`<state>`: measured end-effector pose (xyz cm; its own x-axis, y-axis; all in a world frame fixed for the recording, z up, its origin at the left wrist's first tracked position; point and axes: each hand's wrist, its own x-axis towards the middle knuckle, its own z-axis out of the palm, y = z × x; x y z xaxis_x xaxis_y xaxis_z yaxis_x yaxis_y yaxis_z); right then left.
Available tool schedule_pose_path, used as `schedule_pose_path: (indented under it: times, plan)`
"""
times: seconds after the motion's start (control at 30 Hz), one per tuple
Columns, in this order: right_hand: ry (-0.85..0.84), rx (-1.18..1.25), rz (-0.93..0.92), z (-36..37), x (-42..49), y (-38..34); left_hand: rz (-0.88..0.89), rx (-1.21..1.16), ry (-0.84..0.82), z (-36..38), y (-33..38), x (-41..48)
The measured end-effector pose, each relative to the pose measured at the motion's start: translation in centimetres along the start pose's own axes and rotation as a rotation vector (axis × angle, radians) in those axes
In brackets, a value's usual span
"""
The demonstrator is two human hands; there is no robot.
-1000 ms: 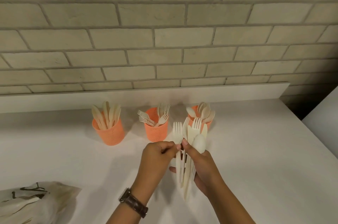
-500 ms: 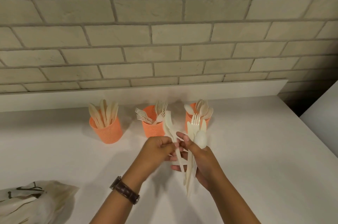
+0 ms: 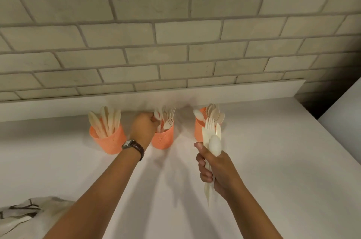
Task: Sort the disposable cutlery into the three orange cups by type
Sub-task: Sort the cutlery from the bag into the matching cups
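Observation:
Three orange cups stand in a row near the wall. The left cup (image 3: 111,141) holds knives, the middle cup (image 3: 164,140) holds forks, the right cup (image 3: 198,131) holds spoons. My left hand (image 3: 143,127) is at the middle cup's rim, its curled fingers pinching a fork (image 3: 157,115) among the forks there. My right hand (image 3: 214,166) grips a bundle of cream cutlery (image 3: 212,137) upright in front of the right cup, with a fork, a spoon and knives showing in it.
A white counter (image 3: 273,170) runs to a raised ledge under the brick wall. A crumpled plastic bag (image 3: 23,213) lies at the front left. The counter ends at the right, with a dark gap and another white surface (image 3: 343,113) beyond.
My left hand pulled a fork out of the bundle and carried it up to the middle cup. My right hand stayed with the bundle, now a bit to the right.

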<state>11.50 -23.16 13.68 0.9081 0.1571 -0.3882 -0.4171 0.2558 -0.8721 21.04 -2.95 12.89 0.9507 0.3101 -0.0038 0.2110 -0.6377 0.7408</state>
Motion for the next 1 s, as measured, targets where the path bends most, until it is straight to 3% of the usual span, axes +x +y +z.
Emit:
schedule_pose_path:
  times: [0.1,0.23,0.43,0.67,0.77,0.9,1.0]
  plan:
    - [-0.013,0.002,-0.005,0.0,0.3,0.2,0.014,-0.017,0.067,-0.4,0.0,-0.3]
    - [-0.012,0.039,-0.012,0.2,0.4,0.5,0.077,-0.271,0.125,-1.4,1.7,-4.2]
    - [0.09,0.144,-0.024,1.7,0.6,0.9,0.113,-0.398,-0.211,-0.1,3.7,-14.5]
    - [0.091,0.436,0.032,3.4,-0.2,1.1,0.257,-0.073,-0.111,1.4,3.7,-15.4]
    - [0.104,0.443,0.011,2.9,-0.5,0.7,0.184,-0.159,-0.166,1.4,4.4,-15.1]
    - [0.113,0.31,0.075,1.6,-0.8,0.3,-0.044,-0.525,-0.318,0.9,5.6,-13.8]
    - [0.128,0.268,0.13,-0.2,-1.0,0.4,-0.099,-0.698,-0.258,0.1,6.6,-11.5]
